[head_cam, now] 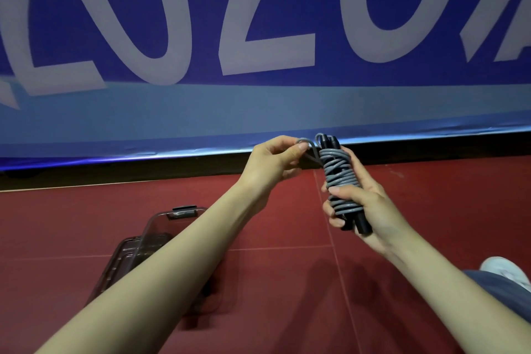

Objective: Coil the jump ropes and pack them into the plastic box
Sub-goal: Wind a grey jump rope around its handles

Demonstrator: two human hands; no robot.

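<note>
A blue banner point(258, 37) with large pale letters closes off the far side, its lower edge meeting the red floor point(287, 282) along a dark strip; the floor tiles spread open on the near side of that edge, around both arms. The plastic box point(161, 227) — dark and translucent, with a latch at its far rim — stands on the floor at lower left, partly hidden under the left forearm. The jump rope point(337, 172) is held up above the floor, near the banner's base: grey cord wound tightly round two black handles set side by side. The right hand point(359, 204) grips the bundle round its lower half. The left hand point(275, 158) pinches a loose loop of the cord just beside the bundle's top.
</note>
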